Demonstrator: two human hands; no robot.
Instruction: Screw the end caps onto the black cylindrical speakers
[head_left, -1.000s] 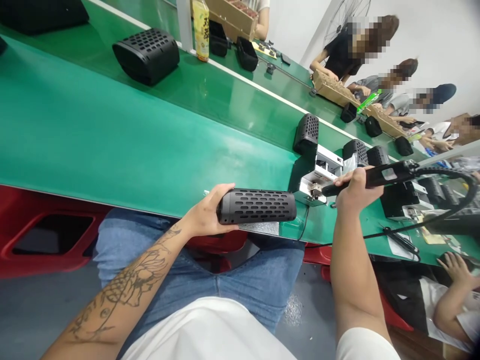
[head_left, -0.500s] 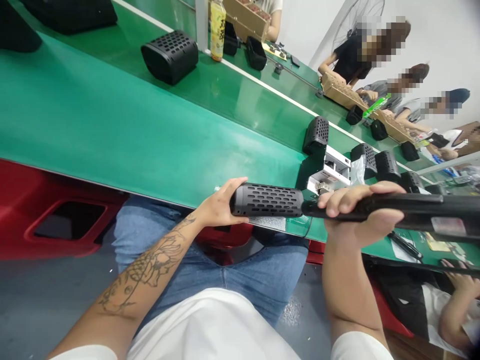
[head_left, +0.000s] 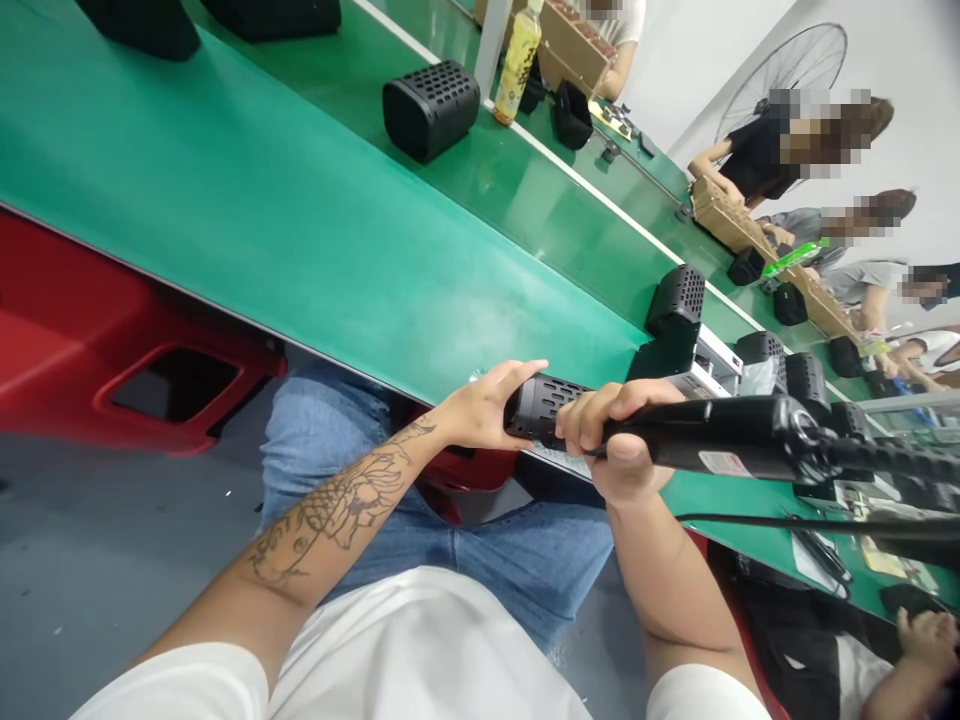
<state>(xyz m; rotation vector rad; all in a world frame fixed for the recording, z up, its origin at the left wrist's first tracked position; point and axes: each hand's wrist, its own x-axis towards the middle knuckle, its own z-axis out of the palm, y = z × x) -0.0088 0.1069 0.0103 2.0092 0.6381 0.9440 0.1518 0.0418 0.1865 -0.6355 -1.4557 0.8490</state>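
My left hand [head_left: 491, 405] grips the near end of a black slotted housing [head_left: 538, 402] at the table's front edge, thumb and fingers on opposite sides. My right hand [head_left: 619, 430] is wrapped round a black electric screwdriver [head_left: 720, 437], a corded cylindrical tool with a small white and red label. The tool lies almost level, its tip end toward the housing. My right fingers and the tool cover the far part of the housing, so I cannot tell whether the tip touches it.
Another perforated black housing [head_left: 431, 108] and a yellow bottle [head_left: 517, 65] stand toward the back. Right of my hands are a metal-framed unit [head_left: 709, 365] and several housings. Co-workers sit across the green table [head_left: 337, 230]. A red stool [head_left: 150, 350] stands at left; a cable [head_left: 750, 522] hangs at right.
My right hand and the screwdriver have moved left, over the housing, covering more of it. My left hand keeps its hold. The whole view has shifted and tilted.
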